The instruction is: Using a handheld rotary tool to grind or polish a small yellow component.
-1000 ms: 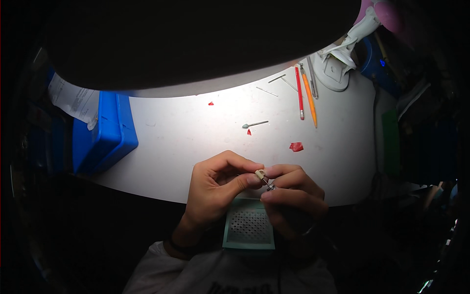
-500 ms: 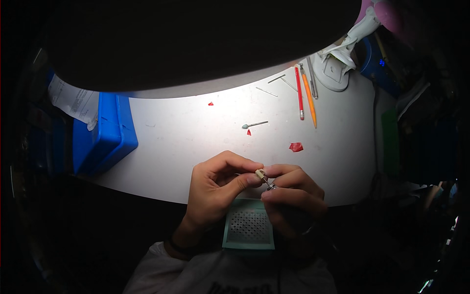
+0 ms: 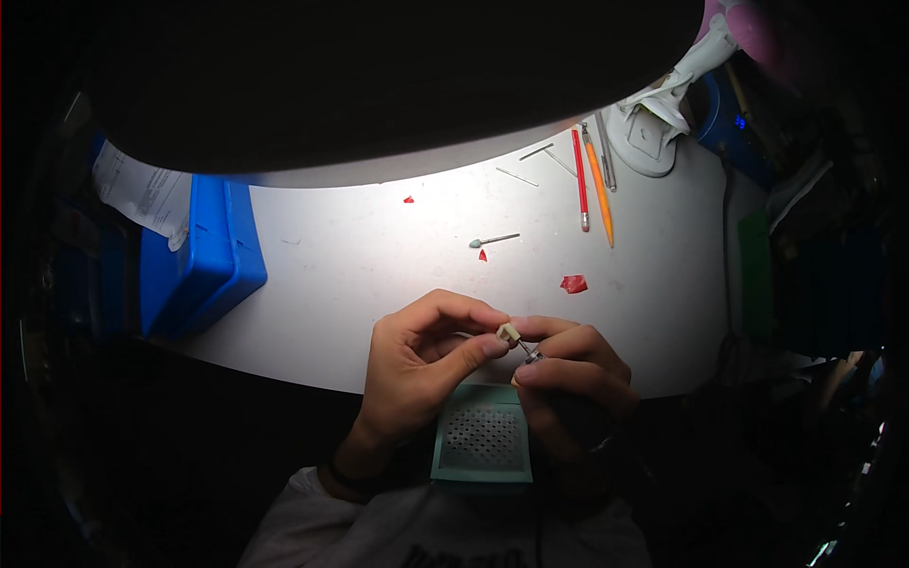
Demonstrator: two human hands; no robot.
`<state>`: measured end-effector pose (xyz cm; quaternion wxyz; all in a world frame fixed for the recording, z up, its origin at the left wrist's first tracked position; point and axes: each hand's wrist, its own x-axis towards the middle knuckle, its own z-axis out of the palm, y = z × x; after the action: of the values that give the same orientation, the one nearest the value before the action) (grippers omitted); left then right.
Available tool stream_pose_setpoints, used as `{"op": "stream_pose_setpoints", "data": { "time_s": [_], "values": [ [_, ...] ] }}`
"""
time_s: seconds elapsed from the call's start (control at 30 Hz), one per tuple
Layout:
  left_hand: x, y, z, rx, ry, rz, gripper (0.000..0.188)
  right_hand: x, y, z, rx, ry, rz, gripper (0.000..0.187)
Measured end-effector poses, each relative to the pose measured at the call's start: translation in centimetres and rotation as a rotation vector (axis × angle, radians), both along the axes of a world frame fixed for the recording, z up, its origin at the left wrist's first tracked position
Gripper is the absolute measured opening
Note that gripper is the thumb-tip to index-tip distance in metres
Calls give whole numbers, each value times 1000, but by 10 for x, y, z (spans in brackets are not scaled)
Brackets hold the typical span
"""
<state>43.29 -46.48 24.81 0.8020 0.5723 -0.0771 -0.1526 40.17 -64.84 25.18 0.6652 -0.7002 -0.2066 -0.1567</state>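
Note:
Between the thumb and index finger of my left hand (image 3: 421,350), a small cream-coloured piece (image 3: 507,332) is pinched, showing an angular, hollow-looking side. My right hand (image 3: 578,369) is closed around a rotary handpiece with a metal nose (image 3: 533,357), and its dark body fades into shadow under the palm. A thin metal bit (image 3: 524,346) runs from that nose to the cream piece; whether it touches is too small to tell. Both hands meet above the table's near edge. Below them sits a pale green tray with a perforated metal grate (image 3: 481,437).
A grey grinding point on a shank (image 3: 475,243) and red scraps (image 3: 573,284) lie on the white table (image 3: 331,284). Red (image 3: 580,180) and orange pencils (image 3: 599,189) rest near the white lamp base (image 3: 647,142). Blue bins (image 3: 213,251) stand left; a dark lamp head (image 3: 379,85) overhangs.
The cream piece has turned between my left fingers, showing more of its hollow side. My right hand and the handpiece have shifted slightly to the right.

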Motion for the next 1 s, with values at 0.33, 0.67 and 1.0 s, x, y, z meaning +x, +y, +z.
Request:
{"op": "stream_pose_setpoints", "data": {
  "time_s": [0.33, 0.67, 1.0],
  "values": [
    [0, 1, 0, 2, 8, 7, 16, 4, 2, -4, -39, -57, -13, 31],
    [0, 1, -2, -4, -8, 6, 16, 2, -2, -5, -5, -28, 28, 30],
    [-1, 1, -1, 5, 5, 5, 16, 4, -4, -1, -44, -31, 43, 31]
  ]
}}
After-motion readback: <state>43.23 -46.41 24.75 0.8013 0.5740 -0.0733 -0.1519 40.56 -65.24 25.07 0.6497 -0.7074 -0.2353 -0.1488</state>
